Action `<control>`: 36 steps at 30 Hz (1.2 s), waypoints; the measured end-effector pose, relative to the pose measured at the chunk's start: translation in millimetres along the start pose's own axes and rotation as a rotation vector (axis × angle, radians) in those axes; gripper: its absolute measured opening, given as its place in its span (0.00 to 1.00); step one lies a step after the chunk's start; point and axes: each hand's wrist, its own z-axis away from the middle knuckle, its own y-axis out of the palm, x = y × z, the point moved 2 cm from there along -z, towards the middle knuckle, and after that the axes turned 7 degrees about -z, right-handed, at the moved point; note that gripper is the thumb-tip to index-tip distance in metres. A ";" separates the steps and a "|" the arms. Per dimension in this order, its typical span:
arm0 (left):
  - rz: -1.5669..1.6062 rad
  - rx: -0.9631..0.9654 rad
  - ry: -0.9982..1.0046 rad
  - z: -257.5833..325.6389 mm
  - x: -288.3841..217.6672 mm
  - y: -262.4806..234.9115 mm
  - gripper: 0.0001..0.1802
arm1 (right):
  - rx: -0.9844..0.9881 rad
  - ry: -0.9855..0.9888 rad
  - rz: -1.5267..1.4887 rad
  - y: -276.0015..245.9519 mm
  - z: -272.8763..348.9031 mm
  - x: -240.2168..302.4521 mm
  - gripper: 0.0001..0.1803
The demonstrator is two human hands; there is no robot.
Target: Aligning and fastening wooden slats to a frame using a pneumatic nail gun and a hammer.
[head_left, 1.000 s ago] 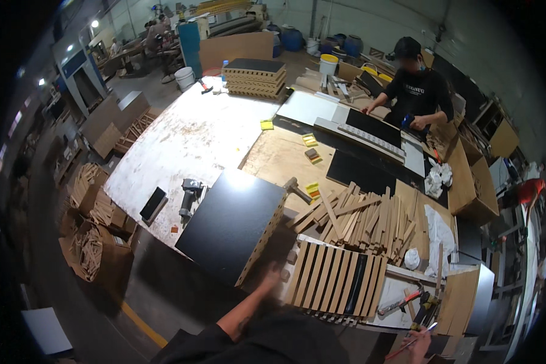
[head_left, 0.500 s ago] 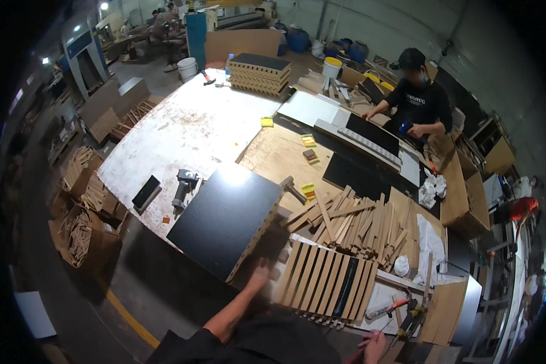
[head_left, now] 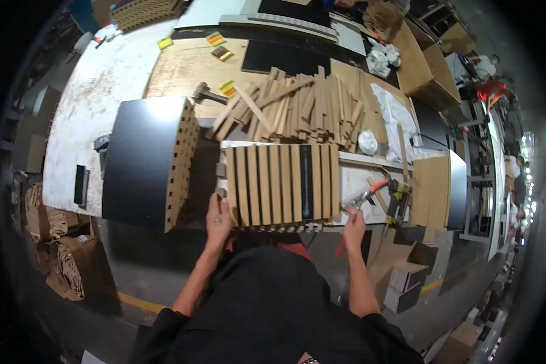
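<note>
A panel of pale wooden slats on a dark backing (head_left: 279, 182) lies flat at the near edge of the workbench, right in front of me. My left hand (head_left: 217, 218) lies flat on its near left corner with the fingers stretched along the edge. My right hand (head_left: 353, 221) is at the bench edge just past the panel's near right corner. Its fingertips touch the metal end of an orange-handled hand tool (head_left: 365, 194). Whether it grips the tool is unclear.
A thick stack of black-topped panels (head_left: 145, 161) sits left of the slat panel. A pile of loose wooden slats (head_left: 285, 109) lies behind it, with a mallet (head_left: 203, 94), a tape roll (head_left: 367, 142) and a cordless drill (head_left: 397, 200) nearby. Cardboard scraps (head_left: 60, 261) lie on the floor at left.
The view has swung in close over the slat panel. My left hand has reached forward onto its near left corner, and my right hand has come up to the bench edge by the tool.
</note>
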 end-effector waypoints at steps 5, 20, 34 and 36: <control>-0.049 0.025 0.023 21.6 -5.8 3.3 0.29 | 0.058 -0.106 -0.048 8.1 3.9 0.6 0.17; 0.136 0.119 -0.168 38.6 -65.8 4.4 0.25 | 0.151 0.086 -0.144 9.1 1.7 13.6 0.23; -0.290 -0.157 0.329 -137.8 -200.9 104.5 0.23 | -0.136 0.492 -0.900 -13.1 -162.7 -2.7 0.13; -0.618 -0.249 0.248 -179.5 -199.3 121.3 0.27 | -0.105 0.493 -0.831 -12.4 -177.7 -27.9 0.13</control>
